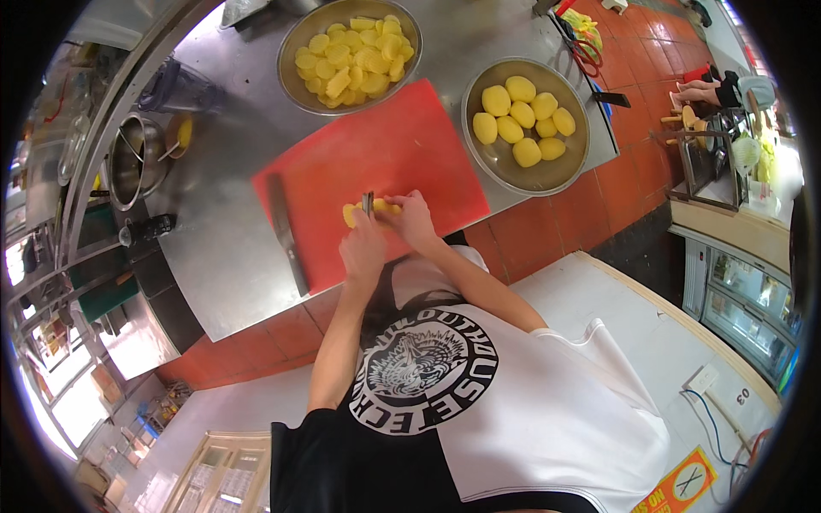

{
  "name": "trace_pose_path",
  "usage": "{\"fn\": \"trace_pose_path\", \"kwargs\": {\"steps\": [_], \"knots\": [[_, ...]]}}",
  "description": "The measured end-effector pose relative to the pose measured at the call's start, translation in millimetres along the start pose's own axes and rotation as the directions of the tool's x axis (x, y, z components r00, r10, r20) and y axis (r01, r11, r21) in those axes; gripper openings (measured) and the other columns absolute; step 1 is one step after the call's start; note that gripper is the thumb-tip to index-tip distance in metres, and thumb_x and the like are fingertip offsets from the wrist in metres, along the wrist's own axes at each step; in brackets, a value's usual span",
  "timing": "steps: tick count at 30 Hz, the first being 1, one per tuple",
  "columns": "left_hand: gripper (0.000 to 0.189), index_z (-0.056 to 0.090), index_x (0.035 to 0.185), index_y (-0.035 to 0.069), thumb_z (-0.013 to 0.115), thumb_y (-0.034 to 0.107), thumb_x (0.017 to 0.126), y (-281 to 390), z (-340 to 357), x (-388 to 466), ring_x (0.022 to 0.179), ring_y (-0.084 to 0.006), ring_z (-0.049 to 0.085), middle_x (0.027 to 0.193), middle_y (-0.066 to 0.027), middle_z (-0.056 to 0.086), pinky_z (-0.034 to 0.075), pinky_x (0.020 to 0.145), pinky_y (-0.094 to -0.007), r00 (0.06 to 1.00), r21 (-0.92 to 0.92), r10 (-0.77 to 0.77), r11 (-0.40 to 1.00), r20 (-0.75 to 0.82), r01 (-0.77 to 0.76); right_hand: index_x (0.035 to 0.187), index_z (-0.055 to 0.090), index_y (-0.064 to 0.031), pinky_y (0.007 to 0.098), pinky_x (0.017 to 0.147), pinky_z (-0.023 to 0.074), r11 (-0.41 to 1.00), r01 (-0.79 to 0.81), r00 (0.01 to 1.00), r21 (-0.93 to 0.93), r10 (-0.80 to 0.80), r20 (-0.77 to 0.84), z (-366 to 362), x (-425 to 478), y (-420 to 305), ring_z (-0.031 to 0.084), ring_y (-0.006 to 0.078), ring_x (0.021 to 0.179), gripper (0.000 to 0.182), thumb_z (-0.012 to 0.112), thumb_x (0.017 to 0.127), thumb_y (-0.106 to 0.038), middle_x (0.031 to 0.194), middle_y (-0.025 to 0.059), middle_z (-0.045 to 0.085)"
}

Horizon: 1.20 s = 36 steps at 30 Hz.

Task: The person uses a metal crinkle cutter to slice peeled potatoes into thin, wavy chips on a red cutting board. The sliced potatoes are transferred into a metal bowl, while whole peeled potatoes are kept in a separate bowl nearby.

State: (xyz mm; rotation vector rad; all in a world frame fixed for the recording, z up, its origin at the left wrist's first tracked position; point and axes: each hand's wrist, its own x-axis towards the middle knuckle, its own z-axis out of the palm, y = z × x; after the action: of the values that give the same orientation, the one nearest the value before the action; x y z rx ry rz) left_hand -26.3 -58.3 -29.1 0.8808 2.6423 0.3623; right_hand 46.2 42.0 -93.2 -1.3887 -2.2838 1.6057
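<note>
My left hand (363, 249) grips a metal crinkle cutter (367, 202), its blade upright across a peeled potato (387, 206). Steadying that potato from the right is my right hand (414, 221), fingers curled over its end. Cut yellow potato (348, 215) shows on the left side of the blade. Both hands are over the near part of a red cutting board (378, 147). A large kitchen knife (287, 231) lies along the board's left edge, handle towards me.
Beyond the board, a steel bowl (287, 77) holds many wavy potato slices (359, 61). Whole peeled potatoes (523, 114) sit in another steel bowl (497, 165) at the right. A steel pot (138, 160) and a dark bottle (147, 229) stand left on the metal table (211, 269).
</note>
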Motion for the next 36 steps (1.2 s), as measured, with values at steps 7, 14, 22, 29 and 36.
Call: {"fn": "trace_pose_path", "kwargs": {"steps": [7, 14, 22, 29, 36], "knots": [[0.025, 0.043, 0.106, 0.006, 0.045, 0.032, 0.104, -22.2, 24.8, 12.9, 0.063, -0.0417, 0.068, 0.064, -0.0188, 0.066, 0.055, 0.057, -0.053, 0.998, 0.022, -0.061, 0.998, -0.005, 0.062, 0.115, 0.074, -0.0089, 0.0424, 0.086, 0.0521, 0.999, 0.047, 0.999, 0.01, -0.047, -0.018, 5.8, -0.3, 7.9, 0.063, 0.0345, 0.097, 0.043, 0.082, 0.08, -0.032, 0.107, 0.0192, 0.058], [0.028, 0.043, 0.111, 0.002, 0.048, 0.028, 0.104, 0.5, -8.4, -2.9, 0.059, -0.0446, 0.064, 0.061, -0.0231, 0.062, 0.05, 0.049, -0.054, 1.0, -0.04, 0.009, 0.999, -0.009, -0.009, 0.112, 0.075, -0.0081, 0.0426, 0.085, 0.052, 0.999, 0.029, 0.999, 0.015, -0.028, -0.026, 1.1, -0.2, 3.9, 0.063, 0.0351, 0.096, 0.043, 0.084, 0.078, -0.032, 0.105, 0.0197, 0.059], [0.028, 0.042, 0.105, 0.004, 0.047, 0.031, 0.104, 0.4, 27.2, 21.9, 0.065, -0.0432, 0.067, 0.075, -0.0207, 0.068, 0.054, 0.056, -0.0513, 0.996, 0.074, -0.002, 0.997, 0.093, -0.005, 0.113, 0.074, -0.0052, 0.0404, 0.082, 0.0525, 0.997, 0.07, 0.997, 0.037, -0.07, -0.021, 6.5, 8.1, 18.5, 0.064, 0.0326, 0.091, 0.042, 0.081, 0.081, -0.032, 0.106, 0.0191, 0.06], [0.027, 0.042, 0.102, 0.005, 0.047, 0.031, 0.104, -2.5, -6.7, 17.4, 0.061, -0.046, 0.065, 0.066, -0.0227, 0.065, 0.052, 0.052, -0.055, 0.998, -0.003, -0.058, 0.998, -0.03, 0.058, 0.108, 0.073, 0.0011, 0.0351, 0.054, 0.0531, 0.982, -0.004, 1.0, 0.188, 0.002, 0.008, -12.6, 1.0, -2.9, 0.068, 0.0235, 0.071, 0.036, 0.081, 0.085, -0.026, 0.1, 0.0169, 0.059], [0.025, 0.042, 0.102, 0.005, 0.046, 0.03, 0.105, 11.4, -6.5, -3.0, 0.06, -0.0451, 0.065, 0.063, -0.0233, 0.064, 0.051, 0.051, -0.0553, 1.0, 0.014, 0.027, 1.0, -0.009, -0.027, 0.111, 0.073, -0.0003, 0.0375, 0.068, 0.0561, 0.978, -0.051, 0.997, 0.204, 0.039, 0.062, -7.8, 5.8, 6.8, 0.067, 0.026, 0.084, 0.044, 0.082, 0.082, -0.032, 0.102, 0.0159, 0.06]]}}
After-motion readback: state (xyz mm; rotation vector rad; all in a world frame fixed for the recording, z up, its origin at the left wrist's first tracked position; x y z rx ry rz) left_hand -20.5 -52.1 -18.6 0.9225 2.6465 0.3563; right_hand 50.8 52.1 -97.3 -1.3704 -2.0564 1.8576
